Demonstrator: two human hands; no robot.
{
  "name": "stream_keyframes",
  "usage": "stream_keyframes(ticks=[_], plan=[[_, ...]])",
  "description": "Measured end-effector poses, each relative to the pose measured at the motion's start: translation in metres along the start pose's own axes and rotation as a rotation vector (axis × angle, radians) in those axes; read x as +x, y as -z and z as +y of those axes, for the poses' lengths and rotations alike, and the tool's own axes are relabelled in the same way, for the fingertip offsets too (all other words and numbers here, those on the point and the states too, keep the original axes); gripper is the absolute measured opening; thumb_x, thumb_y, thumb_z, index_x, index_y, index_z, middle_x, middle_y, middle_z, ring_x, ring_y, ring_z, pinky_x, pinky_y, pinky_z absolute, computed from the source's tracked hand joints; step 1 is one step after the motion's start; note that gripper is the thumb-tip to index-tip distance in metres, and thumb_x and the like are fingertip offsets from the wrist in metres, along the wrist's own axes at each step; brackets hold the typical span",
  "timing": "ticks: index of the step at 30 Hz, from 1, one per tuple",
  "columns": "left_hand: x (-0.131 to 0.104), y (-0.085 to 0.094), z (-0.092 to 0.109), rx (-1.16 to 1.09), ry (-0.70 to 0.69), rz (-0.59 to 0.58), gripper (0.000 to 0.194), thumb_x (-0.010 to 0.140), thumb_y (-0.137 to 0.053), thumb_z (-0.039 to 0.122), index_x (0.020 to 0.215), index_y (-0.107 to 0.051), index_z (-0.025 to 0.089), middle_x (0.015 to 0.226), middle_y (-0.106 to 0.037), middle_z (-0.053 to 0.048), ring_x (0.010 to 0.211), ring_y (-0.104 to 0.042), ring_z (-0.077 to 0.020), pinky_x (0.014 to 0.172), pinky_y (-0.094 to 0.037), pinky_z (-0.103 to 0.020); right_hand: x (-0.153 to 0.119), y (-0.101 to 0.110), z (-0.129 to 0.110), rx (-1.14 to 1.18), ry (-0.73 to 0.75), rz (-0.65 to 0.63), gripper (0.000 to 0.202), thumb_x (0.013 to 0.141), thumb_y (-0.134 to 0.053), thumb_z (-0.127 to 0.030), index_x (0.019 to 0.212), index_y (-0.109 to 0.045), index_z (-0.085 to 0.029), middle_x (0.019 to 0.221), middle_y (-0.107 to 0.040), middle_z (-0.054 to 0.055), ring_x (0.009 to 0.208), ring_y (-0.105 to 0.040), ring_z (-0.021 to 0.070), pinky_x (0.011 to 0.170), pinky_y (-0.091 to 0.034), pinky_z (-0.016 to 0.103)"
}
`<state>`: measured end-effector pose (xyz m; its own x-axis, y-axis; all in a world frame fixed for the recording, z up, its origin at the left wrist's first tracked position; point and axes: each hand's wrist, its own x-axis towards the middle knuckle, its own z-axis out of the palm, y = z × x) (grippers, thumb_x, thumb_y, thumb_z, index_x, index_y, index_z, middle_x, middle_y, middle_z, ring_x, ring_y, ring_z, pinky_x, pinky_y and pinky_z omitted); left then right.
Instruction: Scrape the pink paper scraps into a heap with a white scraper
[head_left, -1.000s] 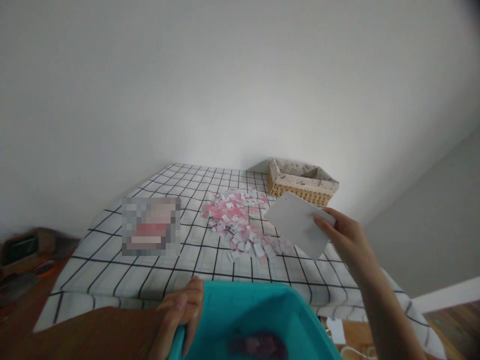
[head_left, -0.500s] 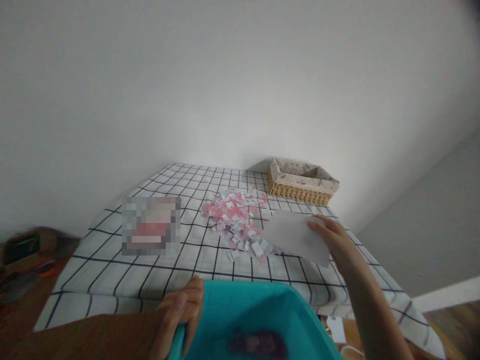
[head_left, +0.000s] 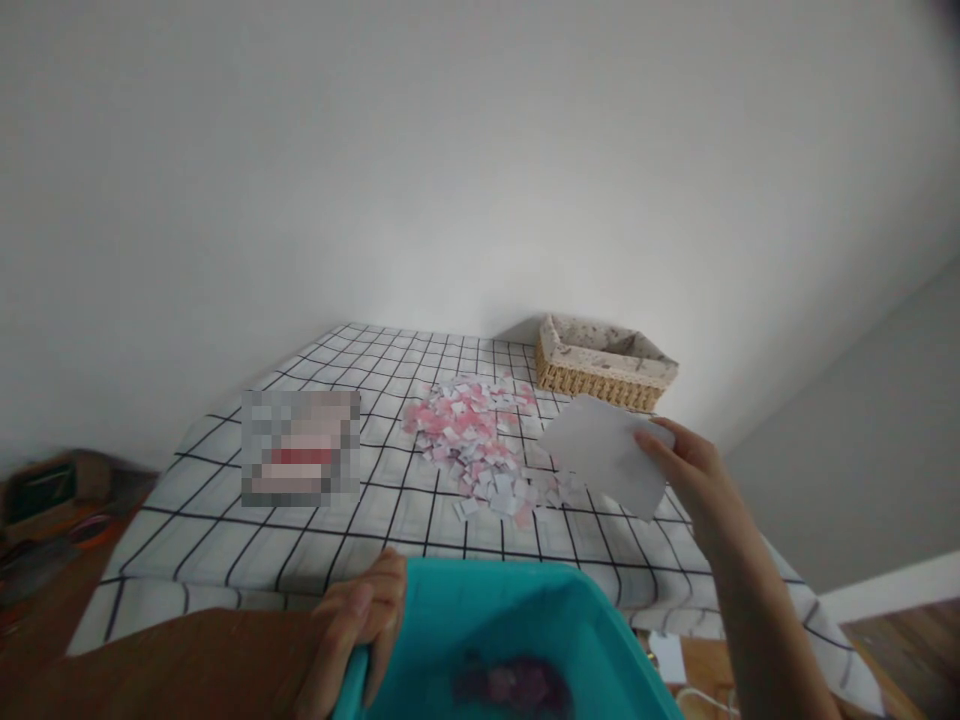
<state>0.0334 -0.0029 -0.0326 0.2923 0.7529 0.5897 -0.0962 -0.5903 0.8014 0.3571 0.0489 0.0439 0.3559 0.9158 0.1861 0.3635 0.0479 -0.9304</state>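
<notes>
My left hand (head_left: 364,625) is wrapped round the left rim of a turquoise plastic bin (head_left: 495,580) at the table's front edge. Something dark and purplish (head_left: 517,685) lies blurred at the bottom of the bin. Between thumb and fingers, my right hand (head_left: 682,460) pinches a sheet of white paper (head_left: 604,450), tilted above the right side of the table. Left of the sheet, a spread pile of small pink and white paper scraps (head_left: 469,430) covers the middle of the cloth; the sheet's left edge is close to the scraps.
A wicker basket with a patterned cloth lining (head_left: 600,370) stands at the back right, near the wall. On the left lies a pixelated item (head_left: 300,450). The table wears a white checked cloth (head_left: 382,490). Boxes (head_left: 52,490) sit on the floor at left.
My right hand has moved right and slightly up with the paper, uncovering more scraps at the pile's right side. My left hand keeps its hold on the bin.
</notes>
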Motion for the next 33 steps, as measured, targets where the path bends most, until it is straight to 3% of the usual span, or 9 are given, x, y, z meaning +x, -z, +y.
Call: stream_keyframes(ticks=[4, 7, 11, 15, 20, 28, 33], plan=[[-0.002, -0.001, 0.004, -0.007, 0.082, 0.003, 0.064, 0.097, -0.015, 0.031, 0.038, -0.034, 0.017, 0.041, -0.045, 0.001, 0.048, -0.046, -0.0127, 0.063, -0.041, -0.029, 0.002, -0.004, 0.011, -0.03, -0.043, -0.047, 0.028, 0.063, -0.064, -0.042, 0.076, -0.059, -0.017, 0.061, -0.061, 0.002, 0.053, -0.055, 0.018, 0.048, -0.04, 0.028], [-0.001, 0.001, 0.006, -0.016, 0.096, 0.025, 0.063, 0.097, -0.013, 0.031, 0.039, -0.033, 0.017, 0.041, -0.044, 0.001, 0.047, -0.045, -0.0122, 0.067, -0.041, -0.029, 0.0, -0.024, 0.013, -0.002, -0.05, -0.102, 0.03, 0.065, -0.062, -0.045, 0.076, -0.058, -0.016, 0.059, -0.06, 0.002, 0.053, -0.054, 0.0175, 0.047, -0.039, 0.027], [0.004, 0.004, 0.007, 0.044, 0.071, -0.094, 0.066, 0.098, -0.012, 0.031, 0.038, -0.036, 0.017, 0.042, -0.049, 0.001, 0.046, -0.049, -0.0117, 0.066, -0.042, -0.028, -0.001, -0.054, 0.009, 0.043, -0.019, -0.172, 0.031, 0.068, -0.06, -0.044, 0.081, -0.057, -0.016, 0.064, -0.059, 0.002, 0.056, -0.053, 0.0167, 0.049, -0.039, 0.026], [0.003, 0.002, 0.005, 0.064, 0.063, -0.011, 0.065, 0.098, -0.015, 0.033, 0.037, -0.035, 0.017, 0.037, -0.047, 0.002, 0.041, -0.046, -0.0106, 0.059, -0.042, -0.026, 0.002, -0.068, 0.003, 0.081, 0.036, -0.197, 0.028, 0.071, -0.058, -0.043, 0.081, -0.056, -0.017, 0.064, -0.056, 0.001, 0.055, -0.049, 0.0141, 0.048, -0.035, 0.024], [0.001, 0.0, 0.004, 0.07, 0.07, 0.021, 0.065, 0.097, -0.017, 0.033, 0.036, -0.036, 0.019, 0.037, -0.047, 0.001, 0.039, -0.046, -0.0117, 0.058, -0.042, -0.028, 0.002, -0.065, -0.004, 0.115, 0.067, -0.191, 0.027, 0.074, -0.056, -0.044, 0.084, -0.055, -0.019, 0.063, -0.056, -0.001, 0.055, -0.051, 0.0143, 0.05, -0.037, 0.025], [0.002, 0.009, -0.001, 0.003, 0.023, -0.136, 0.069, 0.098, -0.013, 0.034, 0.036, -0.039, 0.017, 0.044, -0.048, 0.0, 0.049, -0.048, -0.0123, 0.064, -0.04, -0.029, 0.001, -0.054, 0.0, 0.104, 0.032, -0.177, 0.027, 0.071, -0.059, -0.043, 0.082, -0.057, -0.019, 0.059, -0.057, 0.0, 0.053, -0.053, 0.0159, 0.048, -0.038, 0.025], [0.001, 0.007, -0.003, 0.014, 0.074, -0.126, 0.07, 0.097, -0.012, 0.038, 0.034, -0.037, 0.018, 0.039, -0.046, -0.001, 0.045, -0.047, -0.0137, 0.062, -0.039, -0.031, 0.004, -0.041, 0.009, 0.082, -0.015, -0.167, 0.028, 0.067, -0.062, -0.042, 0.08, -0.058, -0.017, 0.061, -0.061, 0.002, 0.054, -0.055, 0.0169, 0.047, -0.04, 0.026]])
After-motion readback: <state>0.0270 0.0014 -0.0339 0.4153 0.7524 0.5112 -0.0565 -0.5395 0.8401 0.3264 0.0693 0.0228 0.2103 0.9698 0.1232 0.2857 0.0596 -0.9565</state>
